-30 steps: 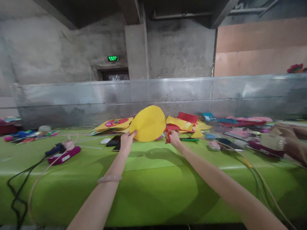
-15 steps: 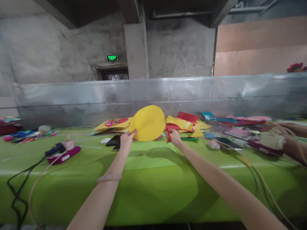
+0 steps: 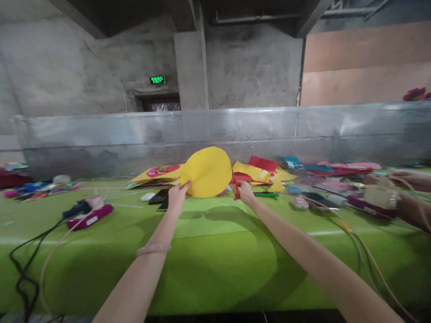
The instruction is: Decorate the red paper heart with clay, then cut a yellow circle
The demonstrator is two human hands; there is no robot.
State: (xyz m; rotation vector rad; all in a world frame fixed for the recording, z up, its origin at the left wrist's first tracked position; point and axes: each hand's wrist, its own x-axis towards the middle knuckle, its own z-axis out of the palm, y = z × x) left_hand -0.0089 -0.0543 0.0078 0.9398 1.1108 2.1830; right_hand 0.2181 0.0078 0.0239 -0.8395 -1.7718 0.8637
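A round sheet of yellow paper (image 3: 208,172) is held up above the table. My left hand (image 3: 178,193) pinches its lower left edge, thumb in front. My right hand (image 3: 244,192) is closed on the red handles of a pair of scissors (image 3: 237,188). The blades point up along the paper's right edge; whether they touch it I cannot tell. Behind the sheet lie a stack of yellow papers with a red printed design (image 3: 158,172) on the left and yellow and red paper scraps (image 3: 259,172) on the right.
The table has a green cover (image 3: 215,269). Phones (image 3: 160,197), a green pen-like item (image 3: 266,194) and a purple box with cables (image 3: 90,218) lie on it. A perforated metal panel (image 3: 235,130) stands behind. Another person's hands (image 3: 411,193) are at the far right.
Almost nothing differs. The yellow sheet and my left hand have shifted very slightly left; the scissors stay at the sheet's right edge.
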